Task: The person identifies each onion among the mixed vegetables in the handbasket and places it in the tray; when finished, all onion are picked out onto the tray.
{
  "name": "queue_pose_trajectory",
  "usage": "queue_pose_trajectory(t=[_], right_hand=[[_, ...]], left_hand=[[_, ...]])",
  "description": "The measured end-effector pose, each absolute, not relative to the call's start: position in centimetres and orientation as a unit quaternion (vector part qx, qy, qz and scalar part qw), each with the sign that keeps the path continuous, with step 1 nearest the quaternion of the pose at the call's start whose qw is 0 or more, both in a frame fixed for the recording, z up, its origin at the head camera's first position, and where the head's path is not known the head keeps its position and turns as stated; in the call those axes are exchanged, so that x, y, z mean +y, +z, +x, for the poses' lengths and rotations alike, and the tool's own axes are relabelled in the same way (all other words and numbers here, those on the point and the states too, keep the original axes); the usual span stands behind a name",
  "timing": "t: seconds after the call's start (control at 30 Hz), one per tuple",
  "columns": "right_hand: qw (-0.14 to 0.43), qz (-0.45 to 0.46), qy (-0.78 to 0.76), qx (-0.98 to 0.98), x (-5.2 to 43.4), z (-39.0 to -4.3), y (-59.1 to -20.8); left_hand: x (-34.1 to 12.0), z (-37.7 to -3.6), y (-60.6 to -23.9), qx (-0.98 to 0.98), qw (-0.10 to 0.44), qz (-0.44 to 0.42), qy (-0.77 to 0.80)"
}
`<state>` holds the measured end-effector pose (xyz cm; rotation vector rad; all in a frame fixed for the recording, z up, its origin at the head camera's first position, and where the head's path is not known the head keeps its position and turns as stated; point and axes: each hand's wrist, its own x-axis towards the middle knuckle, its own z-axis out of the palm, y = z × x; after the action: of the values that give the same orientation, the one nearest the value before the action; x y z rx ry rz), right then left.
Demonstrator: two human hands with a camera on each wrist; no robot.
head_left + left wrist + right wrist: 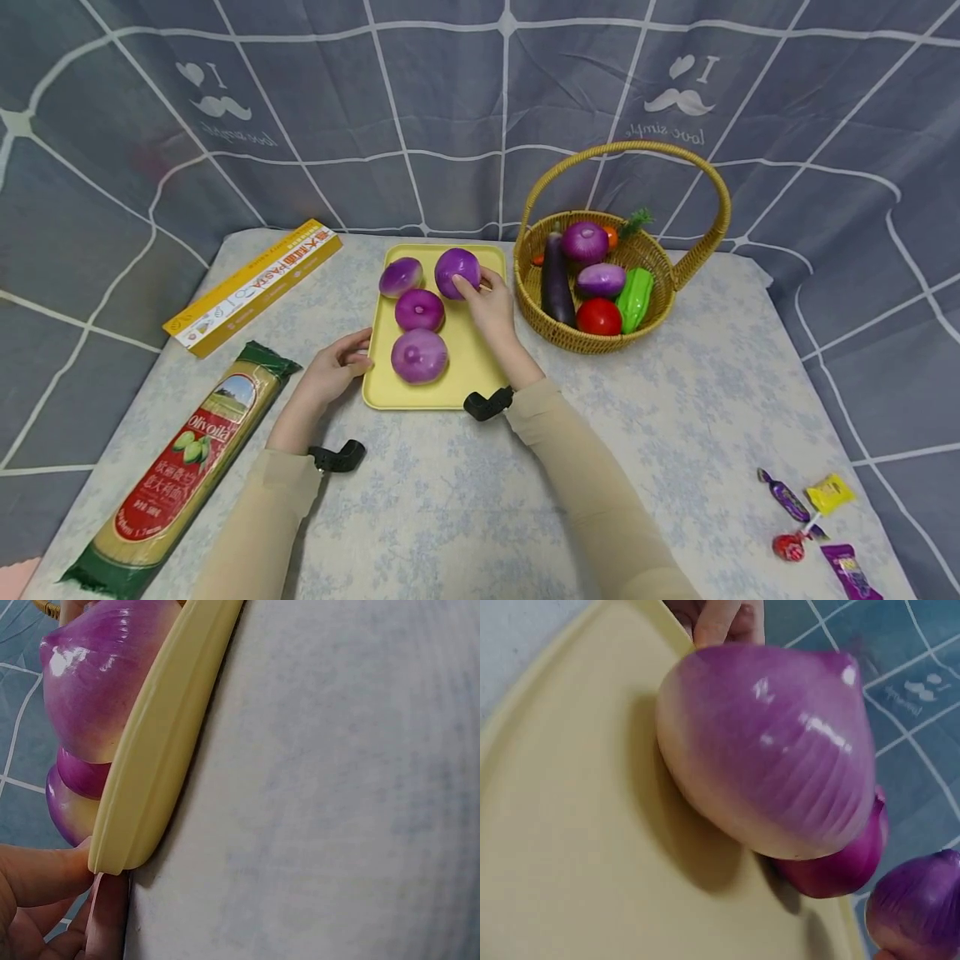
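Already four onions are sitting on the tray [465,379]; the right hand [491,304] is gripping the far onion [457,271], the left hand [337,367] is pinching the tray's edge, and two more are lying in the basket [667,312].

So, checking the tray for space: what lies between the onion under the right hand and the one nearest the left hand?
A third onion, seen in the head view.

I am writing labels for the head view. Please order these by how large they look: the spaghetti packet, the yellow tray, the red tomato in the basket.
1. spaghetti packet, though it lies nearer the camera
2. yellow tray, close behind it
3. red tomato, clearly smallest
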<state>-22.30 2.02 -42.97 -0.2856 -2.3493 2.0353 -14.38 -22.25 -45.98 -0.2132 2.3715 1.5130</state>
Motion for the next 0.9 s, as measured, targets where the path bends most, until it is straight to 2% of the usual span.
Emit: queue_pose_trajectory(t=[0.57,0.9], right_hand=[[0.007,-0.139,0.587,-0.797,1.5,-23.2,-44.8],[0.042,-0.114,0.535,-0.836,1.2,-22.9,-45.0]], left_hand=[[-22.3,-14.4,-46.3,0.832,0.155,-0.072,0.528],[-22.3,-14.4,-46.2,0.834,0.154,-0.073,0.524]])
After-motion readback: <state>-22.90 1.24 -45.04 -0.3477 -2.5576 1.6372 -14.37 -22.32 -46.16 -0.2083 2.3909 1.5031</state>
